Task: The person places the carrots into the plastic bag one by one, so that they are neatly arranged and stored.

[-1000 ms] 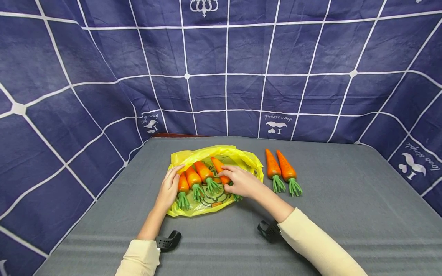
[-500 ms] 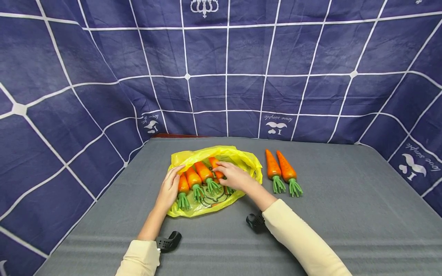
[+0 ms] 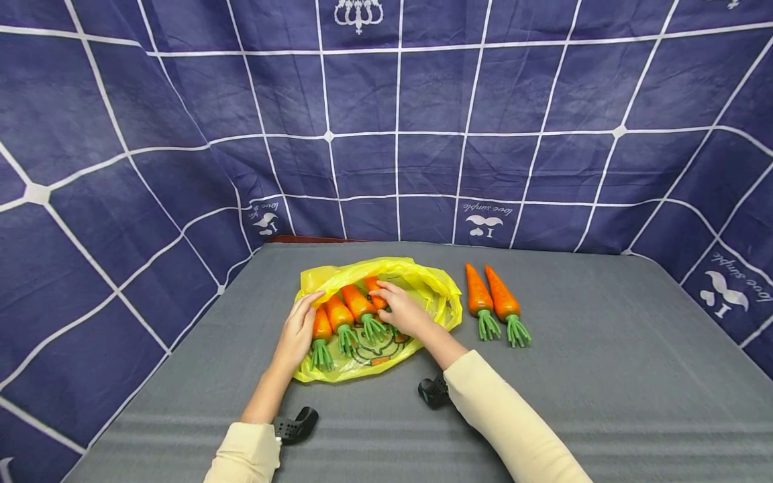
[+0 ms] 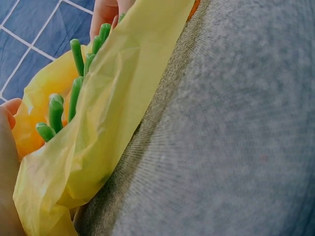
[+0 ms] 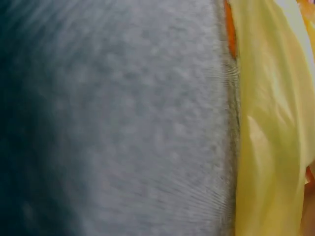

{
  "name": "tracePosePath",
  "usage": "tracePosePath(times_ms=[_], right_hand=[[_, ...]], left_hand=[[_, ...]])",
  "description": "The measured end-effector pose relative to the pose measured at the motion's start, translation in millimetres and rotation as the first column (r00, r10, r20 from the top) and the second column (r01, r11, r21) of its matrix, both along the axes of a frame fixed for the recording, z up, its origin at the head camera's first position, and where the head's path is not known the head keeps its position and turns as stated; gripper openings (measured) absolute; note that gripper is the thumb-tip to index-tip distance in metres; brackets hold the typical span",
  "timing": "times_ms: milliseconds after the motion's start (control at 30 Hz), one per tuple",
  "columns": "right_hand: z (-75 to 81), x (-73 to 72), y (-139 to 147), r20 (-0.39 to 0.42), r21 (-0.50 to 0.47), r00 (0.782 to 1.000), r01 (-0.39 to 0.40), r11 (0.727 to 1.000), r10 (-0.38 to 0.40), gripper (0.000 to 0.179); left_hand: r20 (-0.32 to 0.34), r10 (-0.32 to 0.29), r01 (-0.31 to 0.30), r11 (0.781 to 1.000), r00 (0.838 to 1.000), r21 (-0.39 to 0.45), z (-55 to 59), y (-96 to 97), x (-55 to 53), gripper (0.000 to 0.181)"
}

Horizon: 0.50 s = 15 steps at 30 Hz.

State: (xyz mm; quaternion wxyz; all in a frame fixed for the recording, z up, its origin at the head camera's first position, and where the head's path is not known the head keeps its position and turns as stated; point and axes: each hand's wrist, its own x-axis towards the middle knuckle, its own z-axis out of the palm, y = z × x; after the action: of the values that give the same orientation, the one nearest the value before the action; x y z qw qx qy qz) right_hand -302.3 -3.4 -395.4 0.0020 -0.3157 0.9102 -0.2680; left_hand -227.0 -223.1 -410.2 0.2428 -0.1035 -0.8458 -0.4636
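Observation:
A yellow plastic bag (image 3: pixel 443 285) lies spread with its mouth up, and several toy-like orange carrots with green tops sit side by side in it. My left hand (image 3: pixel 296 332) holds the bag's left edge, beside the leftmost carrot (image 3: pixel 322 325). Inside the bag, my right hand (image 3: pixel 403 310) grips a carrot (image 3: pixel 372 290) from above, close to the right of another carrot (image 3: pixel 357 300); the fingers hide much of it. Green carrot stems (image 4: pixel 55 112) rise behind the bag's wall in the left wrist view. The right wrist view shows mainly the bag's side (image 5: pixel 270 123).
Two more carrots lie on the grey table (image 3: pixel 604 349) right of the bag, a left one (image 3: pixel 478 295) and a right one (image 3: pixel 502 298). A dark blue cloth with white lines (image 3: pixel 435 161) hangs behind and at both sides.
My right hand has moved left inside the bag, bringing its carrot nearer to the row. The left hand and the two carrots outside have stayed put.

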Motion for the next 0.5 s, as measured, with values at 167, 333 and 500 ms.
tracePosePath(times_ms=[167, 333, 500], right_hand=[[-2.5, -0.3, -1.8, 0.019, -0.023, 1.0, -0.01, 1.0, 0.011, 0.043], [-1.2, 1.5, -0.2, 0.043, 0.019, 0.999, -0.011, 1.0, 0.01, 0.044], [1.5, 4.2, 1.6, 0.027, 0.074, 1.0, 0.0, 0.997, -0.002, 0.047]], left_hand=[[-0.008, -0.011, 0.011, 1.0, 1.0, -0.004, -7.1, -4.3, -5.1, 0.033], [0.0, -0.016, 0.016, 1.0, 1.0, -0.011, -7.4, -4.5, -6.2, 0.033], [-0.004, -0.014, 0.014, 1.0, 1.0, -0.005, -8.0, -3.7, -6.9, 0.033]])
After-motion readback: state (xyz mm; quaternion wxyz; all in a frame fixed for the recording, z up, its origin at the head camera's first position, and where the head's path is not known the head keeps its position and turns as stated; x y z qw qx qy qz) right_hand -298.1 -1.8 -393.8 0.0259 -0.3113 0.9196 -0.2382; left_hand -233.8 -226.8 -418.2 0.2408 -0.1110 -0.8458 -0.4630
